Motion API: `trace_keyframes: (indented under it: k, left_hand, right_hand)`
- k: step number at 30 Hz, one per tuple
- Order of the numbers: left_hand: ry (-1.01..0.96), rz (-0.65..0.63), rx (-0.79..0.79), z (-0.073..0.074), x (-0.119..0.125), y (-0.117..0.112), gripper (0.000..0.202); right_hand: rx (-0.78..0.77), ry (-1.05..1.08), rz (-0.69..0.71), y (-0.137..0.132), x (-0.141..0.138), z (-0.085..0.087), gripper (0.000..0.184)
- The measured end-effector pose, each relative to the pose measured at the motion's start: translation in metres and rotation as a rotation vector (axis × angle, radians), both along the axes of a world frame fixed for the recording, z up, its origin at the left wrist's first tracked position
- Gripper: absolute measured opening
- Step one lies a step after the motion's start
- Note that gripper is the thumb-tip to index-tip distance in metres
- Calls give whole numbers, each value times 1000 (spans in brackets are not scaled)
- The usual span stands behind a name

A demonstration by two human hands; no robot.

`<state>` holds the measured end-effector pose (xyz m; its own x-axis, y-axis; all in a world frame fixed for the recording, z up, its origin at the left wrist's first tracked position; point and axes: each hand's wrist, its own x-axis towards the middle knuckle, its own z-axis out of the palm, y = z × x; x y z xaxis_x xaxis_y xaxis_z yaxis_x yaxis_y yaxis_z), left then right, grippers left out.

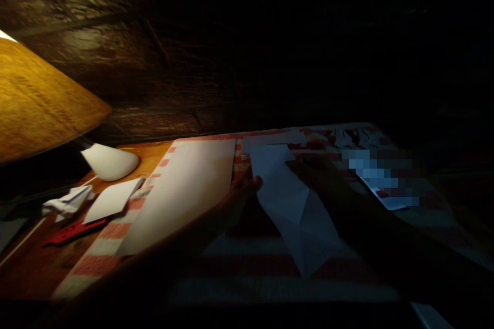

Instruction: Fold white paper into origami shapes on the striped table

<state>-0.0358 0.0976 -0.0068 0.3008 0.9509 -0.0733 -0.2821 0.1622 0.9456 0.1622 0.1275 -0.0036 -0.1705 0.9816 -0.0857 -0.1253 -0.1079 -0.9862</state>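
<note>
A folded white sheet of paper (295, 205) lies on a red-and-white checked cloth (247, 262) in dim light. My left hand (241, 198) rests at the sheet's left edge, fingers bent against the paper. My right hand (312, 169) presses on the sheet's upper right part, its fingers dark and hard to read. Both forearms reach in from the bottom of the view.
A large white sheet (185, 190) lies left of the hands. Further left on the wooden table are a smaller white paper (111, 199), a crumpled paper piece (67, 201), a red card (73, 231) and a lit lampshade (38, 97). More papers (274, 139) lie at the back.
</note>
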Motion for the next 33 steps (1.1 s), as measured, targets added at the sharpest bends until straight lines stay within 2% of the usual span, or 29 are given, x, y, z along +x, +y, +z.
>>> trace_keyframes:
  k: [2,4,6,10,13,17,24,28,33]
  left_hand:
    - [104,47,-21,-2,1,2,58]
    - [160,78,-38,-5,2,6,47]
    - [171,86,-53,-9,1,9,44]
    - [285,46,-80,-13,-6,12,41]
    - [329,4,-78,-10,-8,12,38]
    - [269,-47,-70,-2,-5,14,36]
    - [286,-4,53,2,-7,17,35]
    - [260,-18,99,6,-7,17,42]
    - [361,6,245,13,-7,16,32]
  right_hand:
    - [-29,101,-5,0,0,1,25]
    - [-47,151,16,1,1,2,26]
    - [-14,112,45,2,4,5,22]
    - [92,17,15,6,12,11,13]
    - [126,-29,24,12,19,10,14]
    - [166,-118,-19,22,29,6,17]
    - [138,-104,-51,28,38,10,23]
    - [160,-64,-21,33,43,8,15]
    - [202,-68,-7,36,48,9,12]
